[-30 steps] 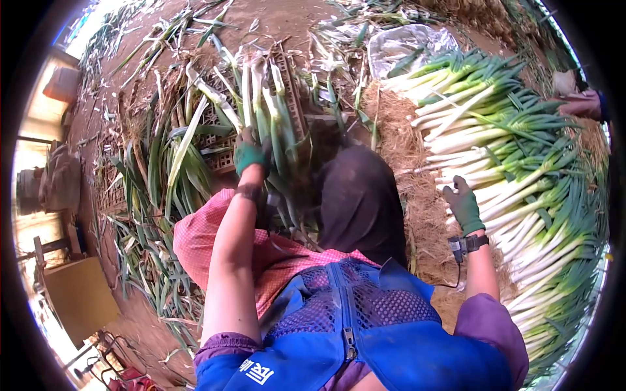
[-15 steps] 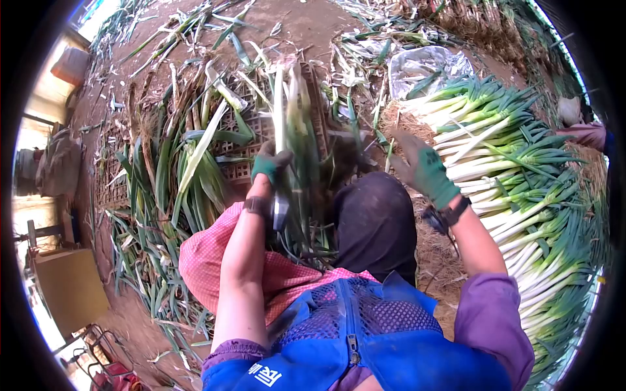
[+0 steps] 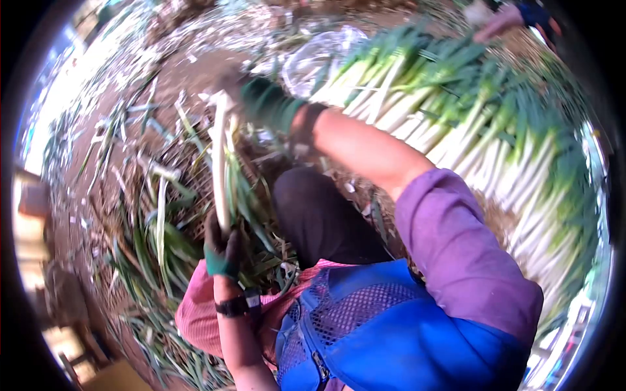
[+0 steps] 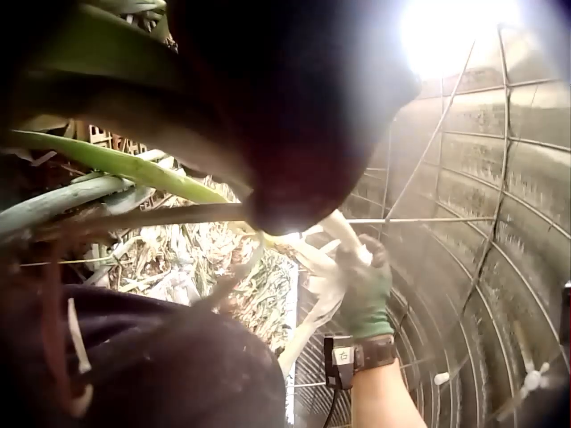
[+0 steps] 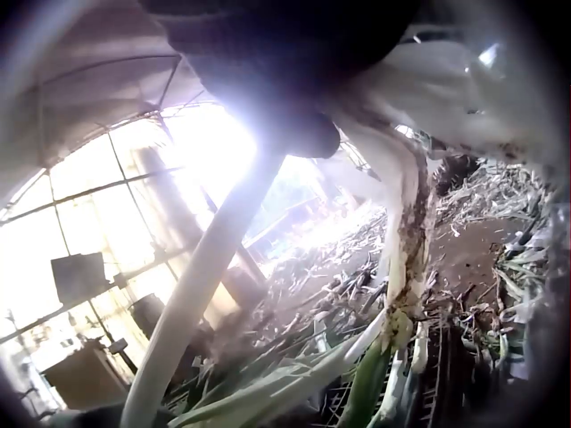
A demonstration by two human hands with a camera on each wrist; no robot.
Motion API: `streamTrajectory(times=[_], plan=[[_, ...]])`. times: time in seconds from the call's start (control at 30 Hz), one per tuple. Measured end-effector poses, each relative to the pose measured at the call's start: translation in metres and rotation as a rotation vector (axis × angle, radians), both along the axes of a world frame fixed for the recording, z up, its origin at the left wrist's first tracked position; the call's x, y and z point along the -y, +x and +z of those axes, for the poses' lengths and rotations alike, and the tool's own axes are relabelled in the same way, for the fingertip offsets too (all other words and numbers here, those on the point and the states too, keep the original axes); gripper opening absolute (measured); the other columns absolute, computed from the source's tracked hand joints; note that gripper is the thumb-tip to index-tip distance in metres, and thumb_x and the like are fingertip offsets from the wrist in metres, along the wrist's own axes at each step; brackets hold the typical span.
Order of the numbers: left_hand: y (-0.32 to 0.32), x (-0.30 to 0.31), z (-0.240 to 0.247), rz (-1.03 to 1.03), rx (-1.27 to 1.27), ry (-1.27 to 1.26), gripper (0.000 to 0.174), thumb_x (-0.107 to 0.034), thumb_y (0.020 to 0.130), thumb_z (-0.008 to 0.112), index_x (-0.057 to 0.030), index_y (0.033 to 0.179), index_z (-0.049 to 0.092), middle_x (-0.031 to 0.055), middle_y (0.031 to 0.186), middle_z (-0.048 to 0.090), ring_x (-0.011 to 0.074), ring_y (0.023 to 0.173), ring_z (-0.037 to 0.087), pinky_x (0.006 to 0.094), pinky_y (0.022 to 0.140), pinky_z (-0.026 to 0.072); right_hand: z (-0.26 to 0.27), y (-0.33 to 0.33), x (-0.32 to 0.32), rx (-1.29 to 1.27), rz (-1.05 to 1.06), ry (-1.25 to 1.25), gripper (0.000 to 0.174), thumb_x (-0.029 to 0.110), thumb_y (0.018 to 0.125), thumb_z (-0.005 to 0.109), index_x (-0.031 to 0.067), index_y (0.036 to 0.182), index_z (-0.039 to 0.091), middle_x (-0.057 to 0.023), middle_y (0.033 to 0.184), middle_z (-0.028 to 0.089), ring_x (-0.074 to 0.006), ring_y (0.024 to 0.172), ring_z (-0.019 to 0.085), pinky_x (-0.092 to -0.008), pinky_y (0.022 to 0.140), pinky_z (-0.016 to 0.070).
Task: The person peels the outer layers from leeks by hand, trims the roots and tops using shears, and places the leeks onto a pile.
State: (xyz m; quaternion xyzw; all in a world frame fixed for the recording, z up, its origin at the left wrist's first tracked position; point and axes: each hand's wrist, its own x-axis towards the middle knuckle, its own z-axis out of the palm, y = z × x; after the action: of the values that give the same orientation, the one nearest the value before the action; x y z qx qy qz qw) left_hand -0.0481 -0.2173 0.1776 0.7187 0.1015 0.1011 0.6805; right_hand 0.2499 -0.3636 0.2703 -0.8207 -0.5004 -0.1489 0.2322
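Observation:
My gloved left hand (image 3: 223,251) grips a long green onion (image 3: 219,166) low on its stalk, the white root end pointing up and away. At that root end is my gloved right hand (image 3: 261,101), blurred in the head view, with the arm stretched across my body. In the left wrist view the right hand (image 4: 366,285) has its fingers curled at the pale end, where whitish outer layers (image 4: 323,287) hang loose. A dirty, loosened outer skin (image 5: 409,241) hangs beside the clean white stalk (image 5: 201,290) in the right wrist view.
Rows of cleaned green onions (image 3: 450,124) lie on straw to my right. Untrimmed ones (image 3: 147,225) are heaped over a crate at the left. A clear plastic bag (image 3: 313,62) lies ahead, among leaf scraps. Another person's arm (image 3: 499,23) shows at upper right.
My right hand has swung from the cleaned rows across to the root end of the green onion. My left hand has lifted that stalk out of the bunch. The head view has turned.

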Motion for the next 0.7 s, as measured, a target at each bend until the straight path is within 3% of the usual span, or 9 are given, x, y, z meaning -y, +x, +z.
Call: streamTrajectory(times=[0.07, 0.17, 0.27, 0.4, 0.47, 0.53, 0.57, 0.63, 0.7], plan=[[0.013, 0.004, -0.026, 0.160, 0.255, 0.224, 0.049, -0.006, 0.089, 0.058, -0.0039, 0.136, 0.045, 0.0064, 0.108, 0.060, 0.0125, 0.089, 0.057, 0.0242, 0.080, 0.0465, 0.017, -0.048, -0.006, 0.036, 0.167, 0.244, 0.062, 0.004, 0.082, 0.064, -0.0048, 0.137, 0.036, -0.0284, 0.133, 0.048, -0.0374, 0.114, 0.057, -0.0416, 0.094, 0.0514], [0.019, 0.017, -0.015, 0.176, 0.078, -0.045, 0.029, -0.009, 0.096, 0.052, -0.0019, 0.125, 0.050, -0.0009, 0.090, 0.053, 0.0075, 0.075, 0.049, 0.0223, 0.068, 0.0435, 0.030, -0.089, -0.017, -0.126, 0.124, 0.298, 0.058, 0.007, 0.084, 0.060, -0.0035, 0.135, 0.035, -0.0261, 0.110, 0.060, -0.0330, 0.071, 0.066, -0.0383, 0.061, 0.0565], [0.006, 0.023, -0.012, 0.148, 0.186, -0.003, 0.024, -0.018, 0.100, 0.049, -0.0029, 0.119, 0.049, -0.0013, 0.086, 0.053, 0.0056, 0.070, 0.048, 0.0195, 0.060, 0.0418, 0.047, -0.081, 0.006, -0.021, -0.184, 0.082, 0.040, 0.012, 0.079, 0.063, -0.0016, 0.115, 0.052, -0.0205, 0.077, 0.064, -0.0334, 0.059, 0.063, -0.0386, 0.053, 0.0517], [-0.018, 0.002, -0.044, 0.132, 0.164, 0.334, 0.032, -0.028, 0.100, 0.051, -0.0026, 0.118, 0.048, 0.0002, 0.083, 0.053, 0.0071, 0.066, 0.046, 0.0219, 0.058, 0.0408, 0.029, -0.002, 0.030, 0.218, -0.437, 0.220, 0.018, 0.016, 0.082, 0.058, -0.0009, 0.086, 0.064, -0.0191, 0.069, 0.065, -0.0346, 0.067, 0.067, -0.0446, 0.061, 0.0520], [-0.045, -0.009, -0.068, 0.246, 0.067, 0.266, 0.036, -0.033, 0.097, 0.054, -0.0023, 0.116, 0.048, 0.0020, 0.086, 0.054, 0.0094, 0.070, 0.047, 0.0236, 0.061, 0.0422, 0.057, 0.036, 0.067, -0.203, -0.672, 0.638, 0.021, 0.021, 0.083, 0.059, 0.0011, 0.081, 0.067, -0.0209, 0.072, 0.067, -0.0344, 0.071, 0.068, -0.0432, 0.064, 0.0534], [-0.062, -0.041, -0.104, 0.257, 0.032, 0.154, 0.038, -0.034, 0.096, 0.055, -0.0019, 0.114, 0.048, 0.0036, 0.091, 0.055, 0.0112, 0.077, 0.050, 0.0249, 0.069, 0.0441, 0.077, 0.055, 0.111, -0.125, -0.552, 0.663, 0.026, 0.028, 0.085, 0.058, 0.0040, 0.085, 0.069, -0.0203, 0.075, 0.068, -0.0347, 0.072, 0.069, -0.0410, 0.067, 0.0542], [-0.055, -0.041, -0.095, 0.297, 0.023, 0.376, 0.038, -0.035, 0.094, 0.056, -0.0021, 0.112, 0.048, 0.0038, 0.094, 0.054, 0.0134, 0.082, 0.050, 0.0264, 0.075, 0.0448, 0.081, 0.059, 0.110, -0.151, -0.676, 0.376, 0.025, 0.028, 0.085, 0.060, 0.0051, 0.089, 0.070, -0.0200, 0.081, 0.070, -0.0329, 0.076, 0.070, -0.0420, 0.071, 0.0541], [-0.037, -0.027, -0.079, 0.216, -0.060, 0.327, 0.035, -0.034, 0.097, 0.054, -0.0020, 0.112, 0.050, 0.0047, 0.094, 0.054, 0.0134, 0.084, 0.049, 0.0272, 0.077, 0.0448, 0.080, 0.046, 0.099, -0.462, -0.188, -0.260, 0.055, 0.034, 0.077, 0.071, 0.0089, 0.124, 0.060, -0.0177, 0.114, 0.066, -0.0254, 0.101, 0.066, -0.0396, 0.084, 0.0522], [-0.015, -0.018, -0.078, 0.113, -0.069, 0.312, 0.031, -0.030, 0.099, 0.053, -0.0028, 0.114, 0.050, 0.0031, 0.092, 0.054, 0.0127, 0.080, 0.050, 0.0265, 0.071, 0.0450, 0.064, -0.040, 0.083, -0.012, -0.212, -0.442, 0.066, 0.041, 0.073, 0.073, 0.0120, 0.130, 0.057, -0.0141, 0.126, 0.061, -0.0291, 0.112, 0.059, -0.0442, 0.091, 0.0484]])
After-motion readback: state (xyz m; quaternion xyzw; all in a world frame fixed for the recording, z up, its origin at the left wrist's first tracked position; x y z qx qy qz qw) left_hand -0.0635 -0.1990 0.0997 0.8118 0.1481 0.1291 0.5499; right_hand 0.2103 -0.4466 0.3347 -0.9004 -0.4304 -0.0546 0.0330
